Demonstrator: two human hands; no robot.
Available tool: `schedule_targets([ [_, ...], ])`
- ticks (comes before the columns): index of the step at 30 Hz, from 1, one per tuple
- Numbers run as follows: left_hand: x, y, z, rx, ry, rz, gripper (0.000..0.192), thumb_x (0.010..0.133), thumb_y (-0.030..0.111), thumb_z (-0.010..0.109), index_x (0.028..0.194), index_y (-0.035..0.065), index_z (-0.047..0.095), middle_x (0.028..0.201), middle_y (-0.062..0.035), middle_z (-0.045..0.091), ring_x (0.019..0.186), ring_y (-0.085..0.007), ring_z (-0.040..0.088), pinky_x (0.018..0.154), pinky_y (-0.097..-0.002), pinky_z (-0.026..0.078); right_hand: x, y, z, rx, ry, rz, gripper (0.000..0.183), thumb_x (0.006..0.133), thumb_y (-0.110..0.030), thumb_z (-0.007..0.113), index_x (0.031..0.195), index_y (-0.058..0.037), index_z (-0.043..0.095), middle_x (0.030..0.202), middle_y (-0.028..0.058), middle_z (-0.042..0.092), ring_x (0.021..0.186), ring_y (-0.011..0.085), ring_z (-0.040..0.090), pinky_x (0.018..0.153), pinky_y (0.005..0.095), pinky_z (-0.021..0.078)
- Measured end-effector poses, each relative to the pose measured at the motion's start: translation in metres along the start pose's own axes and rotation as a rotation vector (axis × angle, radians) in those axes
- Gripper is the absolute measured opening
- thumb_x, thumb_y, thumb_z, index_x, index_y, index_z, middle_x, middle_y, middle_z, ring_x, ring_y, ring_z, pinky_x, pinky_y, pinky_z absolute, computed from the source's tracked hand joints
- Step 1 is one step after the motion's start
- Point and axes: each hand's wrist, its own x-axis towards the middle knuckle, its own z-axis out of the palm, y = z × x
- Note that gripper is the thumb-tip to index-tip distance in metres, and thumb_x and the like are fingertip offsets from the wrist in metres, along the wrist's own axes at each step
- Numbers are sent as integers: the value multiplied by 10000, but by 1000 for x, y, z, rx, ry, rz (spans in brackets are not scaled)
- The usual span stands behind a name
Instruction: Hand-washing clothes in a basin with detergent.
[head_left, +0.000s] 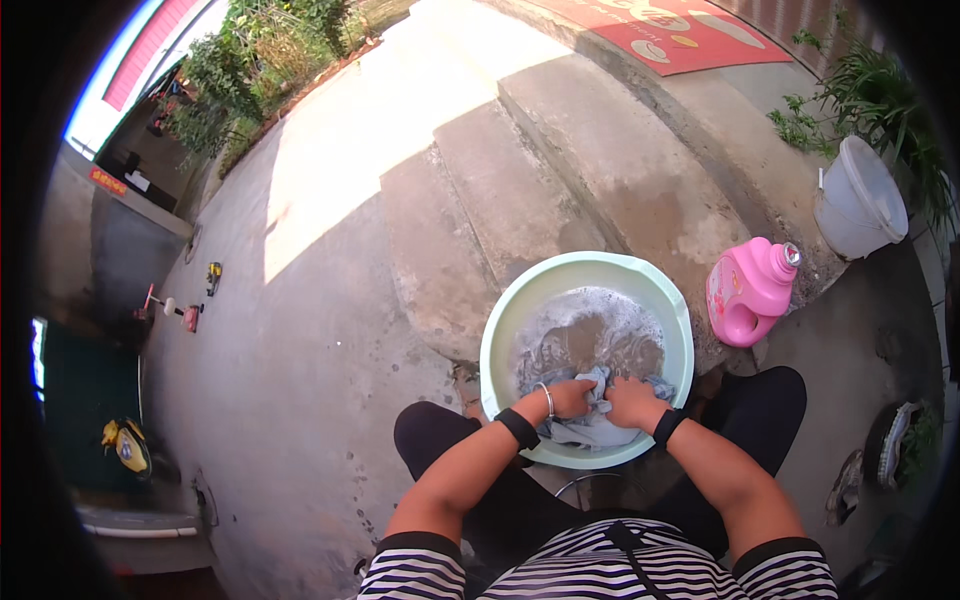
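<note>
A pale green plastic basin (491, 330) stands between my knees, holding murky water with suds (600, 304). In its near part lies a wet light blue-grey cloth (592, 433), partly under water. My left hand (572, 397), with a bracelet at the wrist, grips a bunched fold of the cloth. Close to its right, my right hand (634, 402) has its fingers curled on the same cloth. Both forearms wear black bands. Part of the cloth is hidden beneath the hands.
A pink detergent jug (739, 292) stands right of the basin, with a white bucket (859, 199) farther right beside plants. Concrete steps (570, 165) rise beyond, bearing a red mat (675, 34). Shoes (847, 487) are at the lower right. Power tools (214, 279) lie on the left floor.
</note>
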Motion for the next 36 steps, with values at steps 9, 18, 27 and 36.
schedule_targets([
  [9,14,-14,50,324,59,-68,487,742,278,633,1148,24,544,989,-215,637,923,-373,608,795,-418,469,-10,-5,59,-68,458,-29,333,834,-223,468,1109,-103,611,1148,111,545,1096,289,479,913,474,329],
  [18,6,-54,56,454,90,-92,257,840,229,486,979,52,610,966,-198,644,894,-335,620,822,-417,457,-31,-4,65,-30,527,-112,416,828,-215,493,1239,-181,545,1238,130,485,1149,309,453,942,431,340],
  [27,18,-24,52,589,-165,178,202,811,249,567,877,62,604,845,-172,636,781,-296,618,759,-400,472,-29,4,72,-64,427,-122,323,814,-240,503,1098,-153,630,1100,112,569,1067,294,502,874,429,368],
  [36,38,-4,32,781,-395,61,380,792,321,463,962,59,679,1018,-175,648,934,-324,624,856,-399,472,-26,-7,42,-78,189,-108,273,797,-244,522,965,-111,690,1067,95,599,1048,269,528,843,412,415],
])
